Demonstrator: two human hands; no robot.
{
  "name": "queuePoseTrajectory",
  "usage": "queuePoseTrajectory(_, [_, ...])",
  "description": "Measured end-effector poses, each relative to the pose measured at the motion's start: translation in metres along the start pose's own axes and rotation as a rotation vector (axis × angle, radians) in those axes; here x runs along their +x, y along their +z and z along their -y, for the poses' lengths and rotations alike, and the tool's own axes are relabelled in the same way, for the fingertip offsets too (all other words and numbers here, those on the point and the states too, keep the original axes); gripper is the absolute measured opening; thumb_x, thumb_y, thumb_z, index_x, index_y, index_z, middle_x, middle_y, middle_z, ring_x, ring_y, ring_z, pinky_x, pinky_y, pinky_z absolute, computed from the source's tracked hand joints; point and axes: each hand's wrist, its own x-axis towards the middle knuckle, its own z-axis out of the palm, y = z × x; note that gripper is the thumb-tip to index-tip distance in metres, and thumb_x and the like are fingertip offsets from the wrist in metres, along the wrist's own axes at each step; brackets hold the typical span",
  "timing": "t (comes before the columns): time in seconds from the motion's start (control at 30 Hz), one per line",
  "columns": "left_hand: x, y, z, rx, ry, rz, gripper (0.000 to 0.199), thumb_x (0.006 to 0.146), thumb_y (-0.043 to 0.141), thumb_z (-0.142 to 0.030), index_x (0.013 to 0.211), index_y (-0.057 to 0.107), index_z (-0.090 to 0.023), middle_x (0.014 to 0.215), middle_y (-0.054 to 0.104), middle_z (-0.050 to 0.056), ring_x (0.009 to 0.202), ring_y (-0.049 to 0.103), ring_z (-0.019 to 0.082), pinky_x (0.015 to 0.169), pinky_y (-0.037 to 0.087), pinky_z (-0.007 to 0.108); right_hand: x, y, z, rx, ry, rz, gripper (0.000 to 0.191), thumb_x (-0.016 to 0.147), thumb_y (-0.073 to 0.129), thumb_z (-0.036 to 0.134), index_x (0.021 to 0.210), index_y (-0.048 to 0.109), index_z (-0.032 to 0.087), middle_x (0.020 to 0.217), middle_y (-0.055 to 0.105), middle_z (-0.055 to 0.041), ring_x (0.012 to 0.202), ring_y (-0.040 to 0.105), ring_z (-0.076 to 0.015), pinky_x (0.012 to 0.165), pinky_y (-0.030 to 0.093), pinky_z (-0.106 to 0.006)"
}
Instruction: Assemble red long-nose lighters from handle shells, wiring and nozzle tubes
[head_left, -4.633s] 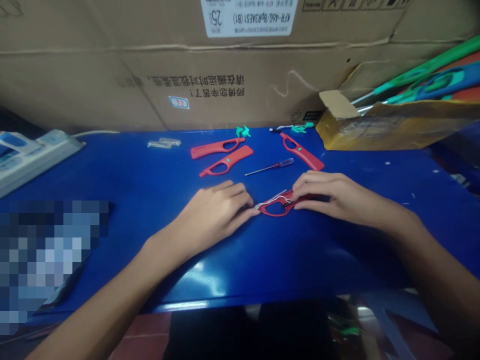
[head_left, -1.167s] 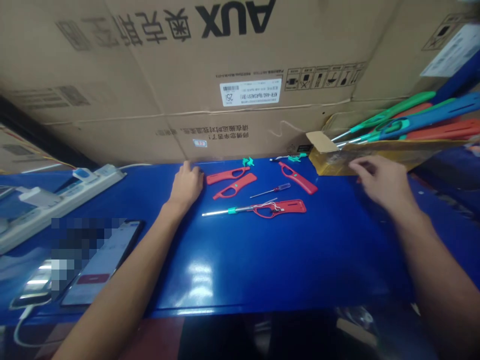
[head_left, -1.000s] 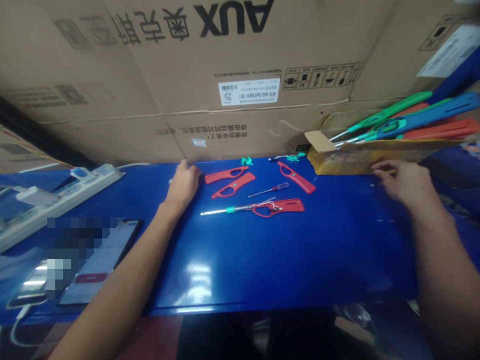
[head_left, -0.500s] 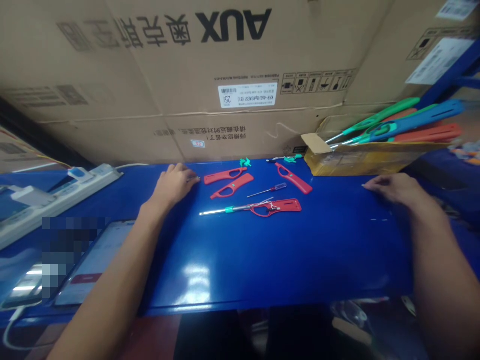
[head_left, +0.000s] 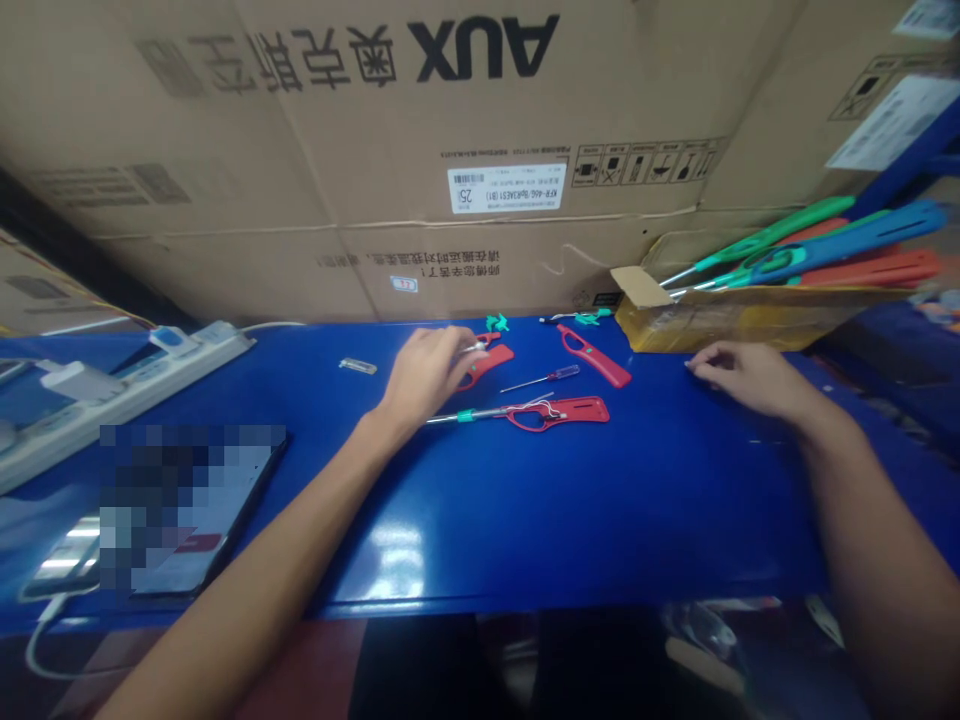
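My left hand reaches over the red lighter shell halves, partly hiding them. Its thumb and fingers are pinched together, with a small whitish bit at the tips that is too small to name. Left of it lies a small clear plastic piece. Just in front is an opened lighter with a metal tube, green collar and white wires. A small screwdriver and another red shell half lie between my hands. My right hand is beside the cardboard box, fingers curled in, nothing visible in them.
A yellow-taped cardboard box holds several green, blue and red lighters. Small green parts lie near the big carton at the back. A power strip and a tablet are at left.
My left hand has moved right, from beside the red shell halves to over them, uncovering the clear plastic piece. My right hand has shifted left, closer to the middle.
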Motion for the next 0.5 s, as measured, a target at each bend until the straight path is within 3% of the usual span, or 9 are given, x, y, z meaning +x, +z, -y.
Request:
queuePoseTrajectory(0.13, [0.002,0.001,-0.027,-0.036,0.107,0.02,0.032,0.106,0.045,-0.043,0.108,0.062,-0.016,0.102,0.072,0.009,0.093,0.066,0.021,0.082,0.046,0.033,-0.012,0.035,0.052,0.201,-0.167,0.097,0.025,0.087,0.062,0.046,0.088,0.063,0.021,0.062,0.065,-0.0026,0.051,0.056,-0.0149,0.047,0.043,-0.029])
queuePoseTrajectory(0.23, [0.003,-0.001,-0.043,-0.045,0.17,0.07,0.035,0.109,0.036,-0.034,0.12,0.062,-0.015,0.108,0.07,0.01,0.097,0.063,0.022,0.084,0.045,0.036,-0.017,0.06,0.094,0.4,-0.422,0.245,0.023,0.085,0.068,0.042,0.083,0.06,0.02,0.069,0.066,-0.0019,0.052,0.054,-0.0115,0.046,0.044,-0.026])
queuePoseTrajectory(0.3, [0.004,-0.001,-0.049,-0.064,0.188,0.086,0.035,0.109,0.034,-0.03,0.126,0.061,-0.014,0.111,0.069,0.011,0.099,0.061,0.023,0.085,0.045,0.037,-0.02,0.07,0.115,0.464,-0.556,0.264,0.017,0.085,0.069,0.034,0.083,0.06,0.02,0.08,0.07,-0.0031,0.059,0.058,-0.011,0.052,0.047,-0.026])
queuePoseTrajectory(0.4, [0.001,0.003,-0.053,-0.144,0.155,0.049,0.031,0.107,0.04,-0.029,0.127,0.059,-0.014,0.113,0.067,0.011,0.103,0.061,0.023,0.087,0.047,0.037,-0.026,0.079,0.128,0.422,-0.667,0.236,0.01,0.087,0.067,0.028,0.084,0.063,0.02,0.083,0.069,-0.0017,0.068,0.062,-0.0123,0.061,0.051,-0.027])
queuePoseTrajectory(0.5, [-0.003,0.008,-0.055,-0.279,0.101,-0.022,0.025,0.106,0.045,-0.027,0.126,0.057,-0.018,0.117,0.066,0.01,0.11,0.061,0.021,0.092,0.049,0.037,-0.035,0.086,0.127,0.394,-0.686,0.225,0.005,0.09,0.064,0.025,0.09,0.063,0.02,0.082,0.069,-0.0001,0.066,0.063,-0.0118,0.059,0.052,-0.026])
